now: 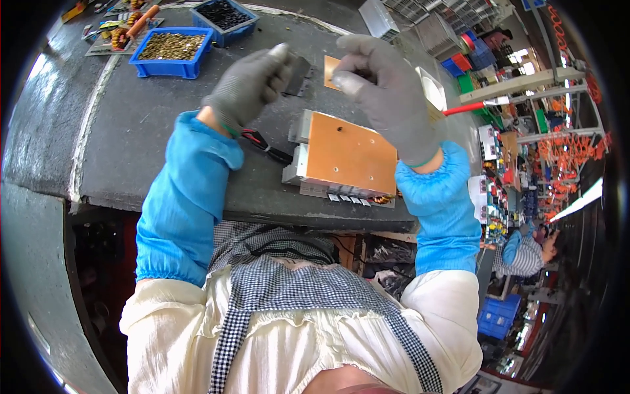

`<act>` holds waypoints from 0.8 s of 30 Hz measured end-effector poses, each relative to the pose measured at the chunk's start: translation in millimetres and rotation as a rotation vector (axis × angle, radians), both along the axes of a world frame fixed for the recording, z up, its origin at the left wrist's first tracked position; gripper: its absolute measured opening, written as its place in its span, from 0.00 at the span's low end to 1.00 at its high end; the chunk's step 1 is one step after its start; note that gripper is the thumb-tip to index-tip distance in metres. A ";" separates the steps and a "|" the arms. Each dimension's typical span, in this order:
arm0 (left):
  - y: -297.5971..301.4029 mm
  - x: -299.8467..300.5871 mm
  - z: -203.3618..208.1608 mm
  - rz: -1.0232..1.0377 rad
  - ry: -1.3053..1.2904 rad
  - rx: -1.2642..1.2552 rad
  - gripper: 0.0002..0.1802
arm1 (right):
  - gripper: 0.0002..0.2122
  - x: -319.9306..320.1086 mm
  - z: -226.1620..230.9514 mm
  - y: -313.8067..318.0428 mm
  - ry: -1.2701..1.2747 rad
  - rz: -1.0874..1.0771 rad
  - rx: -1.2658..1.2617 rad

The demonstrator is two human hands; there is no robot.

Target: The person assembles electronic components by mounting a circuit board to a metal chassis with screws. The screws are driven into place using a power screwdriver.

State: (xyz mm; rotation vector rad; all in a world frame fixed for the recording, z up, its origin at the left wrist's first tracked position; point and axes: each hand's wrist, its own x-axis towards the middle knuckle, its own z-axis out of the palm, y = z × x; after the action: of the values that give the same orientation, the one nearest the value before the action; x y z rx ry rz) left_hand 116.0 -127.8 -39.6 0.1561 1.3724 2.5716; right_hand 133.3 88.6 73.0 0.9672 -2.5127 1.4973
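Both hands wear grey gloves and are raised over the dark workbench. My left hand point(252, 85) is curled, with its index fingertip near a flat black piece point(300, 76); what its fingers hold, if anything, is hidden. My right hand point(388, 85) has its thumb and fingers apart and bent. Just beyond its fingertips shows a small copper-coloured sheet point(330, 71); whether they touch is unclear. Between my forearms lies a metal-cased unit point(297, 163) topped by an orange-brown sheet point(351, 150) with small holes. Red and black wires point(266, 144) leave its left side.
At the back left stand a blue bin of brass-coloured small parts point(172, 47) and a blue bin of black parts point(224, 16). Wired components point(121, 33) lie beyond. A red-handled brush point(466, 108) rests by a white container point(431, 88) on the right. Another person point(522, 253) sits farther right.
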 end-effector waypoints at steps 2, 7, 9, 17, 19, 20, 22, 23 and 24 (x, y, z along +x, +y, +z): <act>-16.5 -15.3 -18.3 0.064 -0.061 0.285 0.12 | 0.16 10.0 10.0 25.7 0.026 -0.051 0.109; 5.6 -9.8 -3.7 0.160 -0.178 0.371 0.18 | 0.16 39.0 -8.6 90.6 -0.109 -0.209 0.299; 8.5 -7.5 -4.2 0.144 -0.170 0.297 0.17 | 0.17 40.4 -20.1 97.5 -0.158 -0.229 0.275; 6.4 -4.1 -6.1 0.117 -0.112 0.043 0.20 | 0.14 39.2 -31.9 95.2 0.043 -0.225 0.436; 6.0 -4.0 -2.0 0.057 -0.088 -0.027 0.22 | 0.13 39.9 -33.6 94.1 0.074 -0.225 0.455; 7.2 -3.2 -1.0 0.058 -0.090 -0.027 0.22 | 0.12 40.3 -34.4 93.3 0.107 -0.225 0.475; 8.9 -0.8 1.0 0.077 -0.072 -0.119 0.22 | 0.12 41.9 -35.5 88.9 0.213 -0.212 0.530; 8.6 -1.2 0.0 0.080 -0.073 -0.120 0.22 | 0.11 42.4 -35.9 86.7 0.322 -0.199 0.584; 7.9 -1.2 -0.9 0.029 -0.061 -0.057 0.22 | 0.11 42.5 -35.6 85.3 0.324 -0.194 0.582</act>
State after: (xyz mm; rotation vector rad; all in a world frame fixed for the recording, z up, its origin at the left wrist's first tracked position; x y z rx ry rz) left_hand 114.8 -119.9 -40.5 0.0486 1.4341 2.5350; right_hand 175.8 173.9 37.3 0.8898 -2.7264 0.5035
